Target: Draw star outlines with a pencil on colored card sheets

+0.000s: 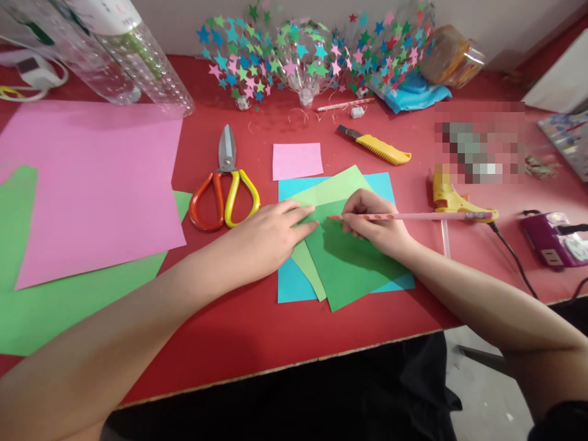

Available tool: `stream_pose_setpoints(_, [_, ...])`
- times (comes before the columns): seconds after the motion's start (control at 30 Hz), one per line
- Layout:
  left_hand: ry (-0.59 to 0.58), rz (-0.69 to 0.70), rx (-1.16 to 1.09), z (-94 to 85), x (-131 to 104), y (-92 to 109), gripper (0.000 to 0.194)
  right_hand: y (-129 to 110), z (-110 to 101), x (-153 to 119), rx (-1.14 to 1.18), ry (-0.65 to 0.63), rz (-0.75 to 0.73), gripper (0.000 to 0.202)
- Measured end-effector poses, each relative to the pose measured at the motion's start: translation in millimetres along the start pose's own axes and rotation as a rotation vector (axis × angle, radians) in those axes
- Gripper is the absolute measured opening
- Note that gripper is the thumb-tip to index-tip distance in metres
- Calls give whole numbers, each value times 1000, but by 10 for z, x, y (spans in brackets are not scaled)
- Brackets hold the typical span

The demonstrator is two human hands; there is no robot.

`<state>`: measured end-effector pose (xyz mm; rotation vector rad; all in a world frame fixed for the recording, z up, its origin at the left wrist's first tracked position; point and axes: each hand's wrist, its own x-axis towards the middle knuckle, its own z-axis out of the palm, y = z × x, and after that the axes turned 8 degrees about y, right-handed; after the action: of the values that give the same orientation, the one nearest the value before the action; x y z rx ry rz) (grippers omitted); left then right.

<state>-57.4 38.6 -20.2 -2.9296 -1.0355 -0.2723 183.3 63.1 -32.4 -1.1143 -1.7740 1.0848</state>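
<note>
My right hand (377, 225) pinches a pink pencil (418, 216), whose tip is at the dark green paper sheet (353, 263). Flat across the left edge of that sheet lies my left hand (285, 229), its fingers stretched out. Beneath the dark green sheet are a light green sheet (340, 185) and a blue sheet (294, 288), fanned at different angles. A small pink paper piece (297, 160) sits just beyond the stack. Scissors (225, 177) with one red and one yellow handle rest near my left wrist. Whether the pencil tip touches the paper I cannot tell.
Large pink paper (105, 184) and green paper (92, 306) cover the left side. A yellow cutter (376, 146), a glue gun (450, 199) and a purple power socket (554, 239) lie to the right. Plastic bottles (142, 61) and star decorations (303, 55) stand behind.
</note>
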Motion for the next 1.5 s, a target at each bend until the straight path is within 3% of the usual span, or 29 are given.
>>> stream_pose_setpoints(0.1, [6,-25,-4,7,-7,5,39,-23,-14,1,-47,56,12,10])
stream_pose_setpoints(0.3, [20,-95,-11,23,-28,9,41,-9,-68,32,-401,-49,-310,18])
stream_pose_setpoints(0.53, [140,-116,-62,-11,-25,43,40,164,-43,109,-471,-114,-393,30])
stream_pose_setpoints(0.67, [88,-79,-62,-14,-1,23,33,194,-5,154,-582,-117,-459,35])
stream_pose_setpoints(0.77, [41,-53,-61,1,7,-8,33,96,-16,160,-487,-42,-412,29])
stream_pose_setpoints(0.87, [50,-44,-61,9,5,-26,35,-24,-37,128,-266,13,-245,27])
stream_pose_setpoints(1.0, [57,-48,-58,4,1,-25,35,-49,-17,60,3,-114,18,15])
stream_pose_setpoints(1.17, [60,-56,-73,9,1,-26,34,-7,25,15,-69,-146,-32,6])
stream_pose_setpoints(1.5, [70,-7,-56,25,-1,-62,32,4,24,17,-141,-152,-99,10])
